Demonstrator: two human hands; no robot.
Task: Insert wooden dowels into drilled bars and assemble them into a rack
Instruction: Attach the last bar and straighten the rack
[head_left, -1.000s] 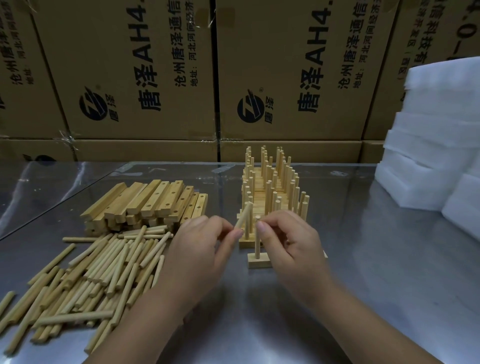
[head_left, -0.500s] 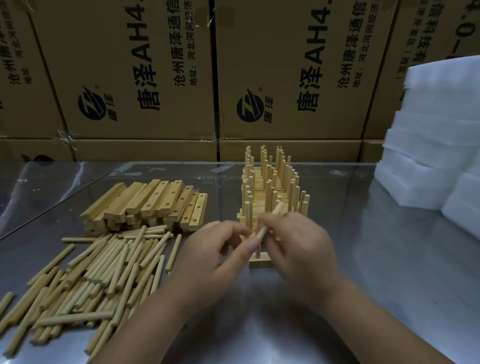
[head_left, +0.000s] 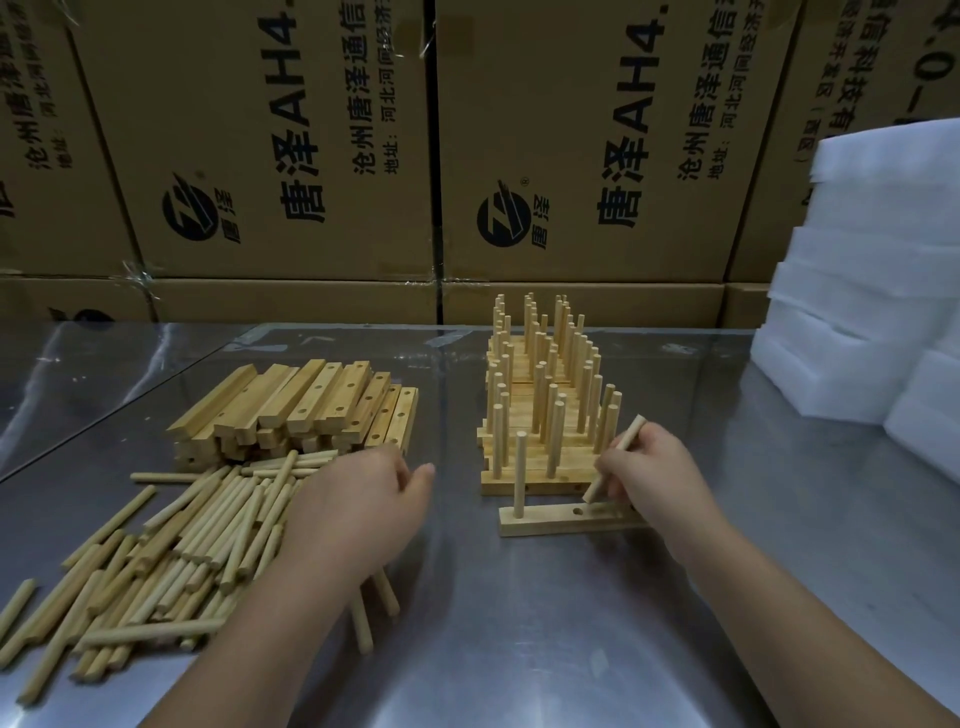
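Right grip tight on tilted dowel, bar end unseen behind it; left grip slack over dowel pile.

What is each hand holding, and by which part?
The right hand pinches a pale round wooden dowel at mid-length, both ends showing. The left hand, above the loose dowels, holds nothing visible.

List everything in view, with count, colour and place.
loose dowels: many, pale wood, heaped at left
drilled bars: a stack, pale wood, behind the dowels
finished bars: a row, pale wood, centre
front bar: one, pale wood, one standing dowel in it
cardboard boxes: several, brown, at the back
foam blocks: several, white, right
table: one, shiny metal
left hand: over the loose dowels
right hand: pinches one tilted dowel over the front bar
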